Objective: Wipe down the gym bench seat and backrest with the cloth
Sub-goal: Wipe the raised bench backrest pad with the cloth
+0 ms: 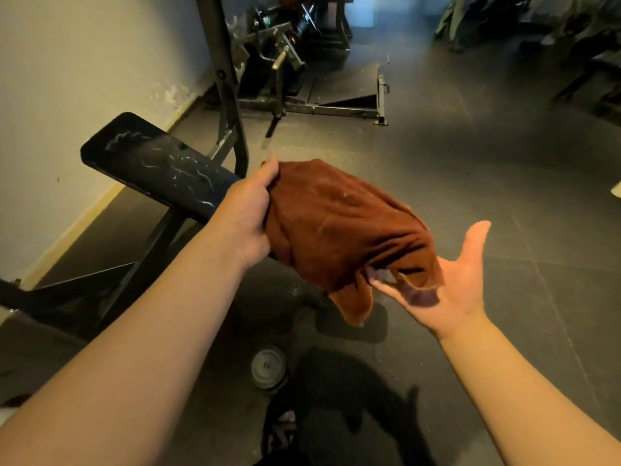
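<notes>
A rust-brown cloth [346, 227] hangs bunched in the air at mid-frame. My left hand [247, 216] grips its left end, thumb on top. My right hand [447, 280] lies palm up under the cloth's right end, thumb raised; its fingers reach under the fabric and are partly hidden. The black bench pad [154, 163], cracked with white streaks, slants at the left on a dark metal frame [148, 250]. Both hands are to the right of the pad and not touching it.
A pale wall [84, 62] runs along the left. A black upright post [223, 79] stands behind the pad, with a weight machine [302, 72] beyond it. A round weight plate [268, 366] lies on the dark tiled floor [504, 163] below my arms.
</notes>
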### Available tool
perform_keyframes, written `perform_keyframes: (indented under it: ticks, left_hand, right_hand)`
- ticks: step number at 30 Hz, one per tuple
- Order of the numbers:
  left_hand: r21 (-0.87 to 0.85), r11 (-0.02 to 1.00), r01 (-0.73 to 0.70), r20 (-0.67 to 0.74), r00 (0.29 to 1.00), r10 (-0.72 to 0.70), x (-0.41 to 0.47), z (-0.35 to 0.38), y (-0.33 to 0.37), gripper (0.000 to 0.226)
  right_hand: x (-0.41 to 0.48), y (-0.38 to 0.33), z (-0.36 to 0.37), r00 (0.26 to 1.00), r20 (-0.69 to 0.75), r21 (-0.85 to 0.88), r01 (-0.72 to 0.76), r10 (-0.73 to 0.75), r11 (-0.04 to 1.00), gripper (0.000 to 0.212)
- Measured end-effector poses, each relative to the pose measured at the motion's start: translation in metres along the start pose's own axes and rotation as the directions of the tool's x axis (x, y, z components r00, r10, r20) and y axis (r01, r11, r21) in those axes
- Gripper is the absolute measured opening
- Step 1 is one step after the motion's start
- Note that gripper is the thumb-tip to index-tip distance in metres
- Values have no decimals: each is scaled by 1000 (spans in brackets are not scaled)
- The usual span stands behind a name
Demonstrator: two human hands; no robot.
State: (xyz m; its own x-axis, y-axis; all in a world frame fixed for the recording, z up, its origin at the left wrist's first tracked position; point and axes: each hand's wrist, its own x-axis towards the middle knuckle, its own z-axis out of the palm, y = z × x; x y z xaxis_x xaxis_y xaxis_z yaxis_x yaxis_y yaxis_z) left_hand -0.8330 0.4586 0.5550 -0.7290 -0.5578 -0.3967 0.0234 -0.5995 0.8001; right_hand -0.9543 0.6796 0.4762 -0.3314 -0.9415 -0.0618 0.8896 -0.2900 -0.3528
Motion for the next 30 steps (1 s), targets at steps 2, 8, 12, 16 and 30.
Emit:
perform_keyframes:
  ticks: [2, 8, 12, 16, 30]
  left_hand:
    - [-3, 1000, -4, -10, 1000, 4, 12, -4, -3, 38]
    - [-3, 1000, -8, -49, 999, 8, 58, -25, 8, 39]
    - [82, 997, -14, -62, 998, 19, 96, -51, 30, 29]
    - [268, 963, -27, -53, 998, 43, 133, -68, 48, 21]
    - [693, 692, -202, 147, 979, 138, 229, -97, 90, 36]
  right_hand:
    - [8, 1, -5, 998, -55, -50, 35, -38, 998, 114]
    - [43, -2, -15, 930, -366, -407, -191, 32, 893, 67]
    - [85, -28, -7, 849, -514, -621, -269, -123, 737, 31]
    - [135, -52, 6, 747, -511, -828, -296, -425, 476, 22]
    - [218, -115, 30, 740, -477, -842, -539, -474, 6, 32]
